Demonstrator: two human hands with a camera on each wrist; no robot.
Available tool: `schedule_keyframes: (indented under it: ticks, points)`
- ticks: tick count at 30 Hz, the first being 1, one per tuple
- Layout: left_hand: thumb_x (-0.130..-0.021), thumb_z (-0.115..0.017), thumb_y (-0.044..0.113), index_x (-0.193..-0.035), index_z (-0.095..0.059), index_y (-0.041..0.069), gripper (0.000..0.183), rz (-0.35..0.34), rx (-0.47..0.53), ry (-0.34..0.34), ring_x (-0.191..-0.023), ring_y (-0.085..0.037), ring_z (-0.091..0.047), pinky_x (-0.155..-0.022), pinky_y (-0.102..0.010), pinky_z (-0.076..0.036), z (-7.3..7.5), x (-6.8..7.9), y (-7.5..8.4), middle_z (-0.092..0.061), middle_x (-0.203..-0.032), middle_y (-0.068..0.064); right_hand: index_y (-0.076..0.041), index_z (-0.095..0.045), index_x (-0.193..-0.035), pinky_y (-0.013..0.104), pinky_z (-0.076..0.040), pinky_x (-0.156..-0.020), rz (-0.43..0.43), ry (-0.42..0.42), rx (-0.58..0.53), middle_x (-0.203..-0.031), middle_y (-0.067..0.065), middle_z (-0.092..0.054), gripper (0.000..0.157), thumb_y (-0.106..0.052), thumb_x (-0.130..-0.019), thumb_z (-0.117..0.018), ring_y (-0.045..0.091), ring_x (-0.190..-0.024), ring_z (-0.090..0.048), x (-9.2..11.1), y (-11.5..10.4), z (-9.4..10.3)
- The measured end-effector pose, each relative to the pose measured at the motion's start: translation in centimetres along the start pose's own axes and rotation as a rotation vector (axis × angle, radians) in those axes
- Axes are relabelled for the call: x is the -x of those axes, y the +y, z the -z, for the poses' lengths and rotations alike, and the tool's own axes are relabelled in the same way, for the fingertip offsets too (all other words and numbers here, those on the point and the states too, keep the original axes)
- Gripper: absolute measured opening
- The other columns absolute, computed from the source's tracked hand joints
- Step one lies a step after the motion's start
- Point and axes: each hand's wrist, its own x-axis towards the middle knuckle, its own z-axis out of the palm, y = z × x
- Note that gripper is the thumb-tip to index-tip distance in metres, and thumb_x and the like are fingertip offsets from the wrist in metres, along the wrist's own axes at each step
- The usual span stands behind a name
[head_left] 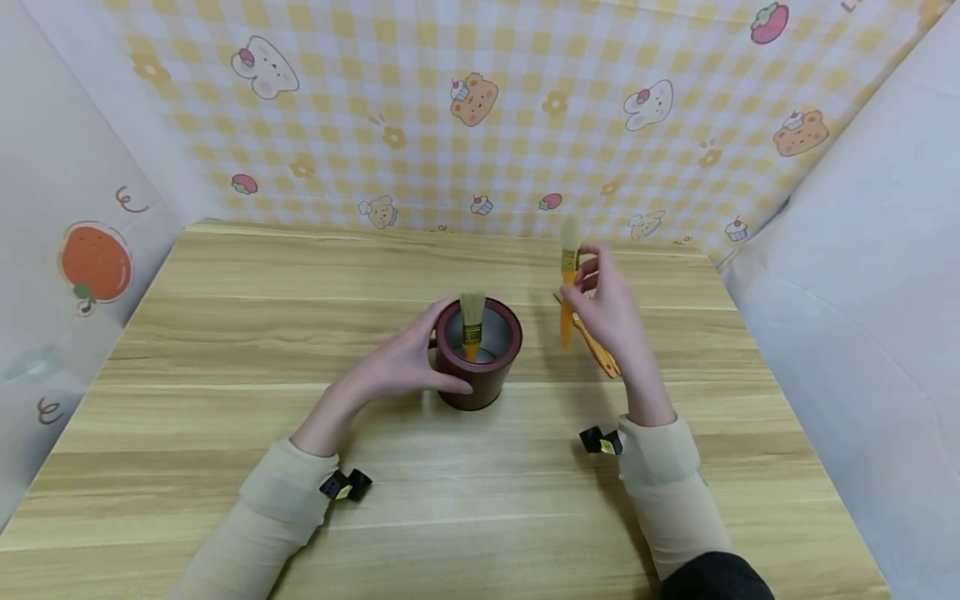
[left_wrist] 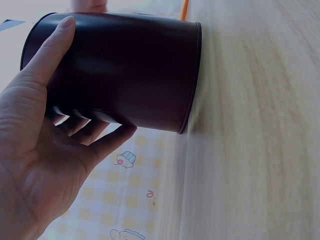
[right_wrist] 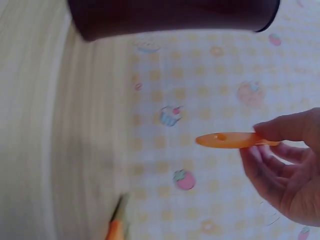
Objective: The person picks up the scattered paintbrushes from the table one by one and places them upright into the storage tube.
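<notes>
A dark brown cylindrical container (head_left: 483, 387) stands upright on the table. My left hand (head_left: 397, 360) grips its side, thumb on the near wall and fingers round the far side, as the left wrist view also shows. Inside the container a flat paintbrush (head_left: 472, 323) stands with its pale bristles up above the rim. To the right, my right hand (head_left: 611, 308) pinches a second paintbrush (head_left: 567, 312) by its orange handle, bristles up and handle end down. In the right wrist view that orange handle (right_wrist: 225, 140) is raised off the table.
Below my right hand, an orange-handled tool (head_left: 597, 346) with a thin dark end lies on the wood-grain table (head_left: 465, 517). A yellow checked cloth (head_left: 420, 100) hangs behind the table's back edge. White sheets (head_left: 870, 292) flank both sides.
</notes>
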Motion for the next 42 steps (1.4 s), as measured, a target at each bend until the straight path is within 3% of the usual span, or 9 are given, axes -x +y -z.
schedule_keyframes:
  ticks: [6, 10, 14, 18, 24, 28, 33, 42]
  points:
    - [-0.069, -0.097, 0.037, -0.158, -0.026, 0.037, 0.114, 0.01, -0.003, 0.001, -0.144, -0.02, -0.045, -0.123, -0.051, -0.035, 0.0, 0.0, 0.0, -0.045, -0.154, 0.003, -0.005, -0.043, -0.141, 0.018, -0.052, -0.07, 0.106, 0.207, -0.224, -0.107, 0.004, -0.057, 0.051, -0.003, -0.096, -0.066, 0.019, -0.093, -0.06, 1.3, -2.4, 0.6]
    - [-0.069, -0.097, 0.038, -0.159, -0.025, 0.037, 0.114, 0.019, -0.012, 0.001, -0.144, -0.021, -0.045, -0.123, -0.052, -0.035, 0.0, 0.1, 0.1, -0.045, -0.155, 0.002, -0.01, -0.048, -0.13, 0.016, -0.056, -0.064, 0.2, 0.313, -0.4, -0.103, -0.006, -0.054, 0.041, 0.001, -0.095, -0.066, 0.014, -0.089, -0.061, 2.0, -3.6, 0.6]
    - [-0.07, -0.097, 0.038, -0.159, -0.025, 0.038, 0.115, 0.021, -0.013, 0.002, -0.145, -0.022, -0.044, -0.123, -0.053, -0.034, 0.0, 0.1, 0.1, -0.044, -0.155, 0.002, -0.013, -0.05, -0.123, 0.022, -0.062, -0.066, 0.312, 0.347, -0.525, -0.101, -0.003, -0.056, 0.037, 0.004, -0.094, -0.067, 0.016, -0.088, -0.065, 2.4, -4.6, 0.3]
    - [-0.07, -0.097, 0.037, -0.159, -0.025, 0.038, 0.114, 0.014, -0.012, 0.002, -0.144, -0.022, -0.044, -0.123, -0.053, -0.035, 0.1, 0.2, 0.2, -0.045, -0.155, 0.002, -0.01, -0.052, -0.122, 0.029, -0.064, -0.069, 0.395, 0.302, -0.583, -0.099, 0.0, -0.06, 0.034, 0.004, -0.095, -0.067, 0.016, -0.084, -0.068, 2.7, -5.2, -0.3]
    - [-0.07, -0.097, 0.036, -0.158, -0.025, 0.037, 0.114, 0.013, -0.011, 0.005, -0.144, -0.021, -0.045, -0.123, -0.052, -0.035, 0.1, 0.1, 0.3, -0.045, -0.154, 0.002, -0.002, -0.049, -0.121, 0.03, -0.064, -0.071, 0.389, 0.201, -0.549, -0.098, 0.003, -0.064, 0.03, 0.004, -0.096, -0.066, 0.012, -0.082, -0.069, 3.1, -5.6, -1.5]
    - [-0.07, -0.097, 0.037, -0.159, -0.025, 0.035, 0.114, 0.011, -0.019, 0.005, -0.144, -0.02, -0.045, -0.123, -0.051, -0.035, 0.1, 0.1, 0.3, -0.045, -0.155, 0.002, 0.005, -0.047, -0.123, 0.028, -0.063, -0.07, 0.356, 0.142, -0.439, -0.098, 0.011, -0.066, 0.033, 0.001, -0.097, -0.067, 0.009, -0.084, -0.068, 3.2, -5.5, -2.2]
    - [-0.07, -0.096, 0.038, -0.158, -0.026, 0.034, 0.113, 0.0, -0.023, 0.006, -0.142, -0.019, -0.046, -0.123, -0.05, -0.036, 0.1, -0.1, 0.3, -0.046, -0.154, 0.003, 0.002, -0.048, -0.122, 0.021, -0.06, -0.072, 0.333, 0.077, -0.277, -0.099, 0.015, -0.069, 0.034, -0.005, -0.097, -0.07, 0.013, -0.088, -0.067, 3.1, -5.1, -2.6]
    - [-0.07, -0.096, 0.037, -0.158, -0.026, 0.034, 0.113, -0.013, -0.014, 0.0, -0.143, -0.019, -0.045, -0.123, -0.05, -0.035, 0.1, 0.0, 0.2, -0.045, -0.155, 0.003, -0.004, -0.051, -0.122, 0.04, -0.062, -0.08, 0.335, -0.001, -0.113, -0.098, 0.014, -0.071, 0.033, -0.01, -0.097, -0.071, 0.023, -0.093, -0.069, 3.0, -4.8, -3.3]
